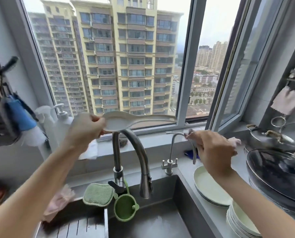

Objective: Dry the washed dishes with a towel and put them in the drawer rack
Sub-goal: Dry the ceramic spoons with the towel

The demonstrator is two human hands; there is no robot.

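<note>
My left hand (84, 129) pinches the bowl end of a white ceramic soup spoon (140, 118) and holds it level above the tall tap, handle pointing right. My right hand (213, 152) reaches to the small filter tap (170, 152) and grips a pinkish-grey towel (235, 141) at the spout; the towel's ends stick out on both sides of the hand, and the fingers are mostly hidden. On the counter right of the sink lie stacked pale green plates (210, 191) and, nearer to me, stacked bowls (241, 219). No drawer rack is in view.
The tall steel tap (134, 152) arches over the sink (152, 220). A green sponge (98, 193) and green strainer (124, 208) hang at its base. A wok with a glass lid (277, 172) fills the right counter. Pump bottles (62, 121) stand on the sill, a pink glove (60, 201) lies left.
</note>
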